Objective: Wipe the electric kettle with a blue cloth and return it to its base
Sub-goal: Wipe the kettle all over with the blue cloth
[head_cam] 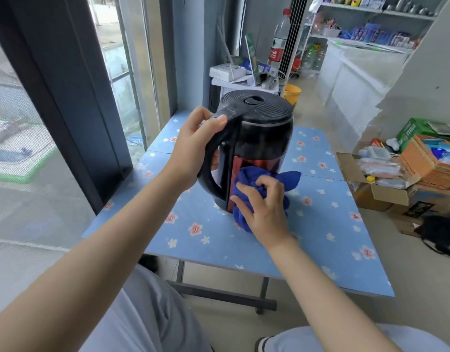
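Black plastic electric kettle w/ glossy dark-red metallic lower body [254,138] sits at the middle of the light-blue, flower-printed tabletop [320,224]; can't tell if its bottom touches the surface or is slightly raised. Lid is round, matte, w/ concentric ridges and a round button at centre. Left hand [193,151] is wrapped tight around the thick curved black handle, thumb on top near the lid hinge, fingers curled through the loop. Right hand [263,207] is closed on a bunched deep-blue soft terry-like cloth [254,181], pressing it against the kettle's red lower side, just right of the handle; loose cloth corners stick out to the right and below the hand. No kettle base visible on the tabletop. Tabletop is two flat panels meeting at a seam, on a dark metal folding frame. Right of it, on the floor: open brown cardboard box [376,184] w/ packets, an orange woven plastic basket [427,163]. Behind the kettle, a clear plastic bottle w/ red cap and label [278,39] stands on a small white stand.
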Demonstrator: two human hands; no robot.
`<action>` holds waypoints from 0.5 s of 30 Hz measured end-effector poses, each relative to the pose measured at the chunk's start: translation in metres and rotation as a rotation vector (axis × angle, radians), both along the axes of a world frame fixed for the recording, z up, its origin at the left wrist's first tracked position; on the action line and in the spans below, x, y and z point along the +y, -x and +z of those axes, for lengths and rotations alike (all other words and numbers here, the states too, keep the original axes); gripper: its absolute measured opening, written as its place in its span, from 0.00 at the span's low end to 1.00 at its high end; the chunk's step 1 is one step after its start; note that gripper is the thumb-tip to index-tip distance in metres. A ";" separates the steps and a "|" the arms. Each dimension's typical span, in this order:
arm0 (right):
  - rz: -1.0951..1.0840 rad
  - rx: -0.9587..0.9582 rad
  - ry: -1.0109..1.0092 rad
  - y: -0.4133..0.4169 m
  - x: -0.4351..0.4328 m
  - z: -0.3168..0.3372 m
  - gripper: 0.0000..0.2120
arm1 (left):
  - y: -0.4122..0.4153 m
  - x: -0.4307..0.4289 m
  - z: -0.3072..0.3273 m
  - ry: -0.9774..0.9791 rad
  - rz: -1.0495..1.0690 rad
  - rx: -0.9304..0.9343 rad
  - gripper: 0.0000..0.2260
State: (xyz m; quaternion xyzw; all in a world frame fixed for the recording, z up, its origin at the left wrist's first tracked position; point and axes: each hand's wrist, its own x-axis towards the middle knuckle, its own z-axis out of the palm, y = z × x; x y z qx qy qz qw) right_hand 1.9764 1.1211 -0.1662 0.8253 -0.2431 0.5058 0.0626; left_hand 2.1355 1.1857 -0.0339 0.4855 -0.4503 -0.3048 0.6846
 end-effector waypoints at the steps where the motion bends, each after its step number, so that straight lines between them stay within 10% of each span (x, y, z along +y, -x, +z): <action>1: 0.013 -0.031 0.017 -0.001 -0.003 0.015 0.12 | 0.000 0.000 0.000 -0.004 -0.001 0.001 0.12; 7: 0.018 -0.207 0.053 -0.004 -0.024 0.101 0.14 | 0.001 0.002 0.000 -0.022 0.011 0.022 0.12; 15: -0.081 -0.220 -0.379 0.003 0.001 0.019 0.20 | 0.004 0.005 -0.001 -0.023 0.022 0.008 0.13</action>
